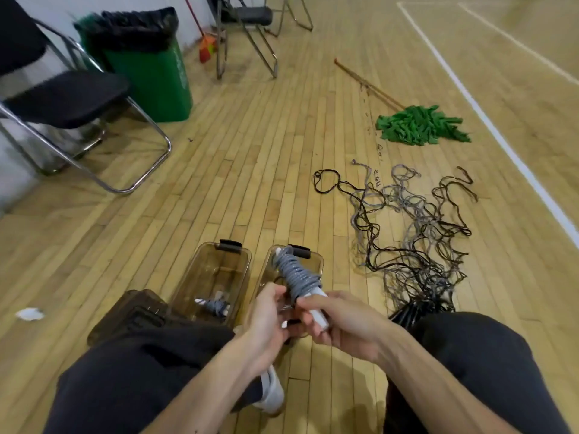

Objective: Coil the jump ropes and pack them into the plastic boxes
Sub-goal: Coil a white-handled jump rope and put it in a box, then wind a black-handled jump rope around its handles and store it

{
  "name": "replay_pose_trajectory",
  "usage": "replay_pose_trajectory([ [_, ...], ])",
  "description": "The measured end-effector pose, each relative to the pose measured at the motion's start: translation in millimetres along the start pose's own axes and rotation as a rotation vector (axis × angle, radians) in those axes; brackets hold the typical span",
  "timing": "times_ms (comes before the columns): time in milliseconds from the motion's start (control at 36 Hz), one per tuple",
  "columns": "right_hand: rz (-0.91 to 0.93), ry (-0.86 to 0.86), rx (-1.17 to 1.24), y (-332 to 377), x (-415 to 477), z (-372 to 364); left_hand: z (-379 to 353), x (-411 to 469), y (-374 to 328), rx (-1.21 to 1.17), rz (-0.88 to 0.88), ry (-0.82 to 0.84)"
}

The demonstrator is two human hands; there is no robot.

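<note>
— Wooden gym floor (250, 151), pale boards, with a white court line (488, 126) running off to the right. Where are the hands?

— Close together, low in the middle, between the knees. The left hand (266, 321) has its fingers curled against the lower end of a coiled grey rope (296, 275). The right hand (347, 324) grips the white handle (319, 314) that sticks out of that same end.

— So both are clamped on one bundle?

— Yes. The coil is wound tight and tilts up and away from the hands. Its far end lies across the view of the right box (318, 261).

— Is it inside that box?

— I cannot tell; it looks held above the rim, not resting on it.

— And the other box?

— The left box (191, 277) stands just beside it, brown, see-through and open on top. A second grey coil (214, 305) lies in its near end.

— Any lids?

— Dark brown lids (131, 314) lie to the left, touching the left box.

— What of the loose ropes?

— A tangle of ropes (407, 233), black and grey, is spread over the floor on the right, near the right knee.

— Anything farther back?

— A green mop (419, 123) lies beyond the tangle. A green bin (150, 76) with a black liner and a black folding chair (62, 98) stand at the left wall.
</note>
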State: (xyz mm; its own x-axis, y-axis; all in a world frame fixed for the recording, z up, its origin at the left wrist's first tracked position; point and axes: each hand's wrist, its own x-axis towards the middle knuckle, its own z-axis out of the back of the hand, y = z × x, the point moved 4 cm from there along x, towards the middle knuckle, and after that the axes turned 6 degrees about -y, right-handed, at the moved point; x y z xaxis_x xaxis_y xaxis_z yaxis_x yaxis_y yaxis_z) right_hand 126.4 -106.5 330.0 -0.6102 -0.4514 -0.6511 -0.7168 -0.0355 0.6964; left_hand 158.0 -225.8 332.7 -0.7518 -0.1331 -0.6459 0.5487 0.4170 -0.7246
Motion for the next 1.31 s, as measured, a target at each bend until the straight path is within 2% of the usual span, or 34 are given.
replay_pose_trajectory([
  [83, -0.04, -0.034, -0.078, -10.9, 16.3, -14.0, 12.8, 8.3, 6.7, 0.076, 0.036, -0.11],
  [194, -0.065, -0.111, -0.248, -25.9, 38.1, -25.6, 33.7, 30.1, 17.2, 0.373, 0.071, -0.27],
  [278, -0.076, -0.156, -0.402, -34.0, 53.4, -29.6, 47.5, 47.4, 25.5, 0.381, 0.12, -0.358],
  [417, -0.121, -0.176, -0.58, -32.9, 82.7, -30.8, 59.2, 82.2, 19.9, 0.312, 0.199, -0.326],
  [611, 0.118, -0.336, -0.677, 13.3, 159.5, -47.0, 86.8, 160.4, -57.8, 0.5, 0.061, -0.263],
  [750, 0.155, -0.293, -0.751, 14.3, 232.9, -75.0, 143.1, 213.6, -72.9, 0.499, 0.063, -0.236],
  [833, 0.163, -0.266, -0.892, 2.8, 276.8, -91.7, 189.3, 248.3, -49.9, 0.496, 0.064, -0.356],
  [917, 0.2, -0.159, -1.05, -12.8, 319.4, -108.4, 233.4, 280.0, -16.8, 0.492, 0.116, -0.484],
  [1056, 0.079, 0.041, -1.19, -53.7, 384.4, -125.2, 280.6, 333.3, 28.6, 0.369, 0.178, -0.617],
  [1306, -0.11, 0.091, -1.21, -103.8, 459.2, -117.3, 302.0, 396.9, 79.6, 0.418, 0.275, -0.58],
])
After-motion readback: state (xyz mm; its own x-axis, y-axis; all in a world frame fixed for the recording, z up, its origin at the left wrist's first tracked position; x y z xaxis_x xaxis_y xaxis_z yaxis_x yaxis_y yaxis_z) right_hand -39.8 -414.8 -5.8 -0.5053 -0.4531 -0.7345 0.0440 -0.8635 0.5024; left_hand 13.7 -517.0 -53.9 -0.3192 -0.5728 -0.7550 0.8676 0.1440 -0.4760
